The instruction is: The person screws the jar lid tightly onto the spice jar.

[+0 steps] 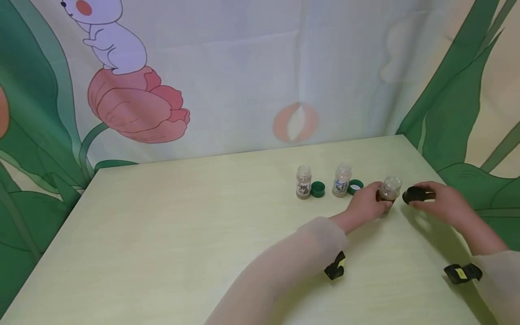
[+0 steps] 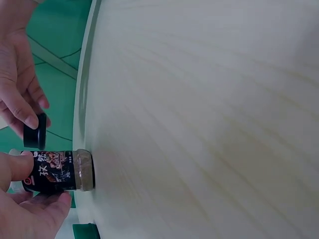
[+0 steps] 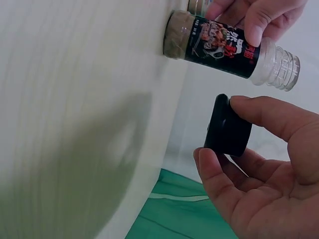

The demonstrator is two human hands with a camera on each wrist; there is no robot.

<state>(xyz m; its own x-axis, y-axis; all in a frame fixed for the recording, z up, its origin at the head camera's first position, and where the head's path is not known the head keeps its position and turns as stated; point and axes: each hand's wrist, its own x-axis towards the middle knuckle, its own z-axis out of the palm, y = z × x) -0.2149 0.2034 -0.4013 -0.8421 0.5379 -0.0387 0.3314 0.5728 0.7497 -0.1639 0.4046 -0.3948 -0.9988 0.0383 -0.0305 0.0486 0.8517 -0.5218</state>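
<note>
Near the right end of the table, my left hand (image 1: 367,203) grips a clear spice jar (image 3: 224,47) with a black printed label and a bare threaded neck. Brownish powder shows at the jar's base. Just to its right, my right hand (image 1: 444,203) pinches a black cap (image 3: 229,127) between thumb and fingers, apart from the jar. In the left wrist view the cap hangs close beside the jar's upper part. Left of my hands stand two more uncapped spice jars, one with a white label (image 1: 303,183) and one with a blue-and-white label (image 1: 342,180).
A green cap (image 1: 318,189) lies beside the white-labelled jar. Another green cap (image 1: 355,186), its pale inside showing, lies next to the blue-and-white one. The pale table (image 1: 162,234) ends at a printed curtain (image 1: 227,90) behind and at the sides.
</note>
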